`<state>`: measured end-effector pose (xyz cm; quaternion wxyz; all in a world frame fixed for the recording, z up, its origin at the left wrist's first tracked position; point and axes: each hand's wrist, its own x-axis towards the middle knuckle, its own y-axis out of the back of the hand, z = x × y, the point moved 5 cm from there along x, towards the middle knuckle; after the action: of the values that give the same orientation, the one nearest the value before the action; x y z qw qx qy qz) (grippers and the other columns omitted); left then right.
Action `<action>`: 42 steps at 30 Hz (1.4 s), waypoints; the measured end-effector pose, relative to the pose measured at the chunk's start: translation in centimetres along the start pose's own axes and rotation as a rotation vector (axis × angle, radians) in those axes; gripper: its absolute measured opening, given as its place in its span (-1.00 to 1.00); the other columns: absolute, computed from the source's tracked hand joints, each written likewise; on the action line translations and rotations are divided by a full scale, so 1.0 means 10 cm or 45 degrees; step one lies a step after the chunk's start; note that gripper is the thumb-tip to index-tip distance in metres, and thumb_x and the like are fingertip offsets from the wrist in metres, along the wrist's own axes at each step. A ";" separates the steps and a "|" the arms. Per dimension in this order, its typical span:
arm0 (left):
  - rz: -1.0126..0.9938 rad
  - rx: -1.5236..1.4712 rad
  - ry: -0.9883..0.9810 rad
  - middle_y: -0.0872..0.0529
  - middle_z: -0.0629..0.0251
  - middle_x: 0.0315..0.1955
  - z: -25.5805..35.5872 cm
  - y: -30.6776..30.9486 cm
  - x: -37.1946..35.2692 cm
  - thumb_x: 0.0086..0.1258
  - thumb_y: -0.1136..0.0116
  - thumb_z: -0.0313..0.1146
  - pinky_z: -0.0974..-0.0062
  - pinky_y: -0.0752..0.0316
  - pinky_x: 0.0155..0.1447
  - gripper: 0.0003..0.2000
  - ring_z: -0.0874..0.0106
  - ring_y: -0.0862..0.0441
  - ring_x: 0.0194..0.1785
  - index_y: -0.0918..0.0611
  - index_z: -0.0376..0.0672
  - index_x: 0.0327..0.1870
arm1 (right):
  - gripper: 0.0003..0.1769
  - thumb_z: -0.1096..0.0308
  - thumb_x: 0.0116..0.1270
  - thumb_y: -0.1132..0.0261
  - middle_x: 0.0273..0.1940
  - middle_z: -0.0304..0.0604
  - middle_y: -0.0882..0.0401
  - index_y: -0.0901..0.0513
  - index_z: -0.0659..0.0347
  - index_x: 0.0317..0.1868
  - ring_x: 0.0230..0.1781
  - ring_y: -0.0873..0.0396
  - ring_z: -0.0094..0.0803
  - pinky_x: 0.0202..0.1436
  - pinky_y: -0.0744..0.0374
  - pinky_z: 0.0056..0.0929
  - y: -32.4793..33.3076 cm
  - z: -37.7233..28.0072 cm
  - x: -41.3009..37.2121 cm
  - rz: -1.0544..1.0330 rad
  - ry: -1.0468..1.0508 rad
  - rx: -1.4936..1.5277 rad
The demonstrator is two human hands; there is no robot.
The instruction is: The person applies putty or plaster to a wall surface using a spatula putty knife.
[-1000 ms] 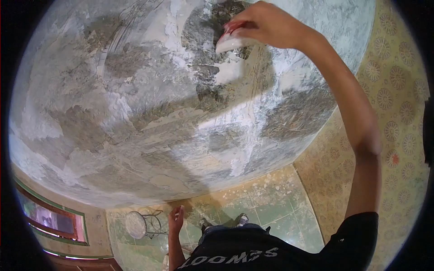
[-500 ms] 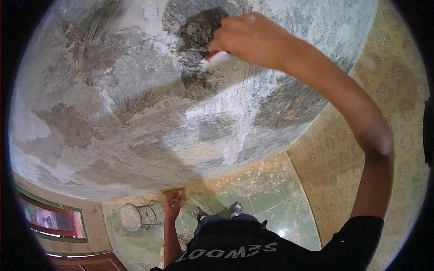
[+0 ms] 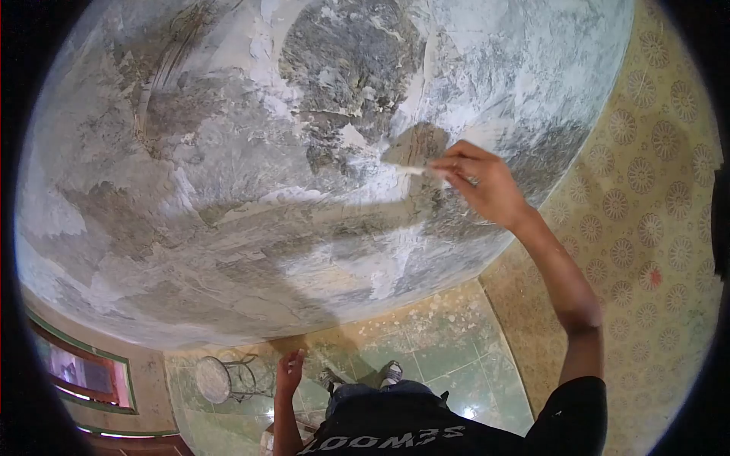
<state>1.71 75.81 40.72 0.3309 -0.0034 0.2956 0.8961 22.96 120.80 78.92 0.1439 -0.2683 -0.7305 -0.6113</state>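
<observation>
My right hand [image 3: 487, 186] is raised in front of the patchy grey and white wall [image 3: 251, 175]. Its fingers are closed on the end of a thin, pale scraper-like tool [image 3: 411, 169], which points left toward the wall. Whether the tool touches the surface cannot be made out. Low in the view, my left hand [image 3: 290, 371] hangs near the foot of the wall, fingers slightly curled. Whether anything is between them is too small to tell.
A round stool [image 3: 214, 380] with metal legs stands on the green tiled floor [image 3: 456, 384] at the lower left. A patterned yellowish wall [image 3: 608, 251] rises on the right. At the far left is a window [image 3: 84, 370].
My right hand has moved down and to the right, away from the dark wall patch. The tool now shows side-on. My left hand has barely shifted.
</observation>
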 end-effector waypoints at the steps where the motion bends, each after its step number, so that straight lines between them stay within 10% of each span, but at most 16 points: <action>1: 0.060 0.043 -0.010 -0.78 0.21 -0.20 0.00 0.00 0.03 0.51 -0.22 -0.05 0.30 -0.55 0.04 -0.65 0.35 -0.71 -0.04 -0.71 -0.21 -0.07 | -0.82 0.46 0.36 -0.36 -0.04 -0.30 -0.69 -0.76 0.16 -0.04 -0.16 -0.71 -0.48 -0.17 -0.72 -0.45 0.05 0.05 -0.01 0.204 -0.022 0.309; 8: 0.118 -0.040 -0.097 -0.79 0.20 -0.24 0.06 -0.12 0.09 0.52 -0.23 -0.16 0.38 -0.56 -0.12 -0.71 0.37 -0.72 -0.16 -0.70 -0.25 -0.07 | -0.78 0.36 0.47 -0.34 -0.35 -0.30 -0.73 -0.73 0.38 -0.06 -0.38 -0.52 -0.74 -0.27 -0.49 -0.67 0.26 0.13 0.16 0.818 -0.373 0.923; 21: 0.189 -0.053 -0.047 -0.78 0.24 -0.29 -0.17 0.26 -0.07 0.53 -0.20 -0.12 0.42 -0.55 -0.18 -0.70 0.42 -0.72 -0.19 -0.71 -0.23 -0.09 | -0.80 0.41 0.43 -0.33 -0.32 0.03 -0.72 -0.72 0.33 -0.02 -0.36 -0.63 -0.50 -0.29 -0.55 -0.50 -0.16 -0.62 0.91 0.723 -0.086 0.523; 28: 0.145 -0.047 -0.081 -0.80 0.17 -0.22 -0.22 0.39 0.22 0.52 -0.22 -0.11 0.38 -0.57 -0.13 -0.68 0.34 -0.74 -0.12 -0.71 -0.24 -0.04 | -0.80 0.37 0.44 -0.34 -0.31 -0.16 -0.75 -0.74 0.32 -0.06 -0.32 -0.61 -0.57 -0.25 -0.57 -0.53 -0.22 -0.64 0.63 0.509 -0.153 0.778; 42: 0.057 -0.096 -0.200 -0.77 0.29 -0.25 0.07 0.98 0.67 0.55 -0.17 -0.14 0.42 -0.54 -0.09 -0.70 0.46 -0.68 -0.15 -0.70 -0.23 -0.03 | -0.74 0.24 0.53 -0.29 -0.26 -0.35 -0.67 -0.70 0.30 -0.06 -0.32 -0.47 -0.70 -0.21 -0.47 -0.62 -0.32 -0.48 0.19 1.406 -0.670 1.080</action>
<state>-9.23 74.15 45.11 0.3326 0.0611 0.2347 0.9113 19.00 116.19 78.34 0.3415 -0.6553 -0.6730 -0.0311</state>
